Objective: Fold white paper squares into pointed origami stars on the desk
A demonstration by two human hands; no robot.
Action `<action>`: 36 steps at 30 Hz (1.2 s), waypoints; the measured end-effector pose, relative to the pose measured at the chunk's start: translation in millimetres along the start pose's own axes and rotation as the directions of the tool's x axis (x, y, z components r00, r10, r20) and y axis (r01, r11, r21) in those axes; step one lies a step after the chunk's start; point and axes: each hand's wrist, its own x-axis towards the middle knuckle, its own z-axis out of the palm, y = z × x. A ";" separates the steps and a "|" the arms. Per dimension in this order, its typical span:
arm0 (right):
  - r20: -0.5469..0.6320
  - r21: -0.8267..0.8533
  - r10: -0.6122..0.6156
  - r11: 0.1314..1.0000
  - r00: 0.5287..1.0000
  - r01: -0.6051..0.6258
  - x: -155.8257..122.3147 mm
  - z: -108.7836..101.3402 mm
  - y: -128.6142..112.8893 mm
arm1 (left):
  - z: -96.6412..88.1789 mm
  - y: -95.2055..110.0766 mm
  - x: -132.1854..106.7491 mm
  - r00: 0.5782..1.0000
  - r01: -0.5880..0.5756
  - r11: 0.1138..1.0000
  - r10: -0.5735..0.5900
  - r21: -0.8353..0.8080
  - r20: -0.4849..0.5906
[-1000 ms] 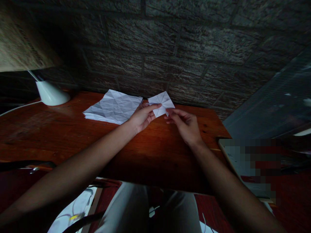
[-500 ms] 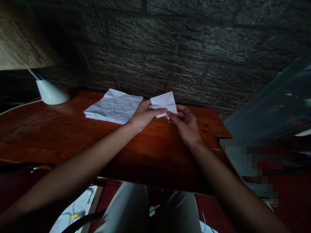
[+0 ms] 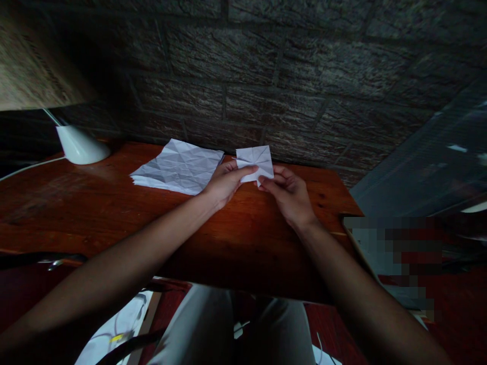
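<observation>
A small folded white paper square (image 3: 254, 156) with crease lines meeting near its middle is held above the wooden table. My left hand (image 3: 224, 183) grips its left side, thumb lying across the front face. At the lower right, my right hand (image 3: 288, 192) pinches the bottom edge, where a small paper point sticks down by the thumb. The fingers behind the paper are mostly hidden. Just left of my left hand lies a stack of creased white paper sheets (image 3: 177, 165).
A lamp with a white base (image 3: 81, 144) and a woven shade (image 3: 38, 66) stands at the left. Behind the wooden table (image 3: 243, 243) rises a dark brick wall (image 3: 251, 61). A white cord (image 3: 32, 167) runs from the lamp. A greyish panel (image 3: 422, 157) leans at the right.
The folded paper has turned slightly between my hands, so its top edge now sits more level. Both hands keep their hold; my left thumb has shifted up a little on it.
</observation>
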 end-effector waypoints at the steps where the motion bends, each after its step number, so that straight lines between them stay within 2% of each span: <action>1: 0.000 0.002 0.008 1.000 1.000 -0.008 0.1 -0.2 0.0 | 0.0 -0.5 0.2 1.000 -0.003 1.000 0.003 -0.003 -0.005; 6: -0.025 -0.007 0.066 0.998 0.997 -0.067 0.0 -2.0 1.5 | -2.3 -4.4 3.5 1.000 -0.022 1.000 0.022 0.013 0.008; 10: -0.042 -0.016 0.064 0.998 0.997 -0.065 -0.7 -2.5 1.7 | -5.7 -6.5 4.6 0.998 -0.057 0.995 0.056 0.081 0.015; 18: -0.005 0.066 0.109 0.992 0.994 -0.108 -1.1 -1.5 -2.6 | -8.3 -6.9 4.3 1.000 -0.008 0.994 0.005 0.113 0.028; 24: -0.036 0.129 0.115 0.986 0.993 -0.110 -2.8 0.8 -5.7 | -5.9 -4.1 3.3 0.996 -0.066 0.994 0.060 0.084 0.072; 28: -0.060 0.170 0.138 0.977 0.989 -0.126 -2.9 1.3 -5.4 | -3.0 -3.3 0.2 0.996 -0.074 0.994 0.069 0.081 0.060; 36: -0.045 0.039 0.098 0.995 0.994 -0.096 -0.7 -1.2 0.6 | -3.1 -7.1 2.6 1.000 0.003 0.998 -0.003 0.066 -0.002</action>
